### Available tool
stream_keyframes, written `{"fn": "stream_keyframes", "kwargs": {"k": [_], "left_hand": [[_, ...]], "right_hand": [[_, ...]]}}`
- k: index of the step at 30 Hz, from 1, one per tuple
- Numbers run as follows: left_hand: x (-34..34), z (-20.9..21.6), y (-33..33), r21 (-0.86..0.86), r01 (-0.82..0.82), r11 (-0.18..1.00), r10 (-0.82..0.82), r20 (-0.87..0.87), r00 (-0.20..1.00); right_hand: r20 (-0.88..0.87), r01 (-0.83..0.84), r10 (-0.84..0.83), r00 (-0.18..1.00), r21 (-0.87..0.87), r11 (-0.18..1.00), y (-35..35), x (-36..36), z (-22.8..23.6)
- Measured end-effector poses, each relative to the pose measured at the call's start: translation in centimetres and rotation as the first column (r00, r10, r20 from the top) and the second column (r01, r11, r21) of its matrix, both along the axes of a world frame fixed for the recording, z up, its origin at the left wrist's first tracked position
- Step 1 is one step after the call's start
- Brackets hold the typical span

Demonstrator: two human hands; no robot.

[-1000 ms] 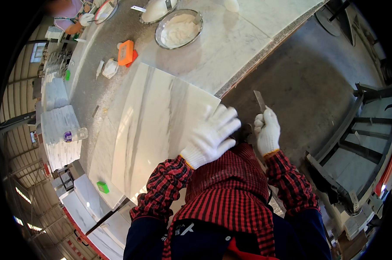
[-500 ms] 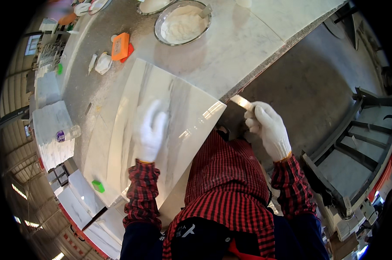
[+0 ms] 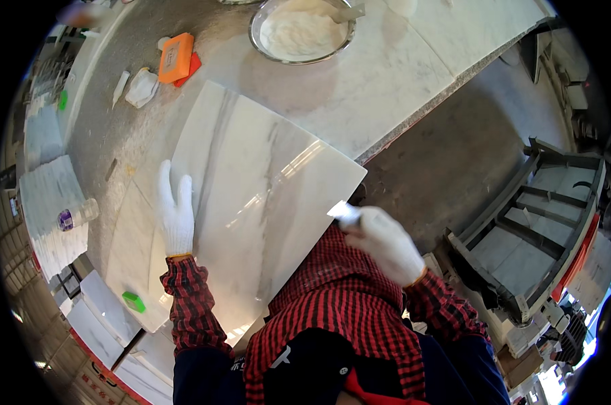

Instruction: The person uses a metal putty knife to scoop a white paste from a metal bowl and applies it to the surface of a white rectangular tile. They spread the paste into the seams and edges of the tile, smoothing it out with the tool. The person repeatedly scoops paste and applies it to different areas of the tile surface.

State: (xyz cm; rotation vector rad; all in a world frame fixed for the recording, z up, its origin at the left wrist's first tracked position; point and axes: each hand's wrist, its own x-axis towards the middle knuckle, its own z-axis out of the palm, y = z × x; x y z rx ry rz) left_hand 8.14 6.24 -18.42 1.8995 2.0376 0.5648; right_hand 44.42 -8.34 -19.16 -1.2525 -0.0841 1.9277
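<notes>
A glossy white marble slab (image 3: 251, 182) with grey veins lies on the worktable in front of me. My left hand (image 3: 176, 212), in a white knit glove, rests on the slab's left edge with its fingers stretched and apart. My right hand (image 3: 385, 244), gloved the same way, is closed around a small flat metal putty knife (image 3: 340, 210). Its bright blade is at the slab's right edge; whether it touches the stone I cannot tell. Motion blurs the right fingers, and the handle is hidden in the glove.
A metal bowl (image 3: 253, 30) of white paste stands at the back with a scraper (image 3: 351, 12) in it. An orange box (image 3: 176, 58), a crumpled white cloth (image 3: 142, 88) and a green block (image 3: 133, 302) lie around the slab. A plastic bottle (image 3: 77, 215) and metal rack (image 3: 535, 229) flank me.
My left hand has moved left from above the slab's middle to its left edge. My right hand has come down and left, bringing the putty knife to the slab's right edge.
</notes>
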Motion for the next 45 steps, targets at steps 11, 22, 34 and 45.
{"fn": "stream_keyframes", "kwargs": {"k": [11, 22, 34, 45], "left_hand": [[-1.9, 1.6, 2.5, -0.099, 0.003, 0.995, 0.011, 0.137, 0.991], [-1.6, 10.6, 2.4, -0.348, -0.021, 0.937, 0.049, 0.070, 0.996], [-1.8, 17.1, -10.3, 0.041, -0.528, 0.848, 0.484, 0.345, 0.804], [-4.2, 4.1, -14.0, -0.078, -0.623, 0.778, 0.491, 0.694, 0.527]], "right_hand": [[-0.174, -0.138, 0.153, 0.973, 0.095, 0.986, -0.7, -9.2, -0.9], [-0.112, -0.082, 0.109, 0.988, 0.216, 0.973, -1.0, -8.9, -3.0], [0.506, -0.507, 0.123, 0.854, 0.754, 0.418, 10.2, -4.0, 10.9], [0.684, -0.723, 0.233, 0.691, 0.644, 0.252, 14.1, -5.4, 9.5]]}}
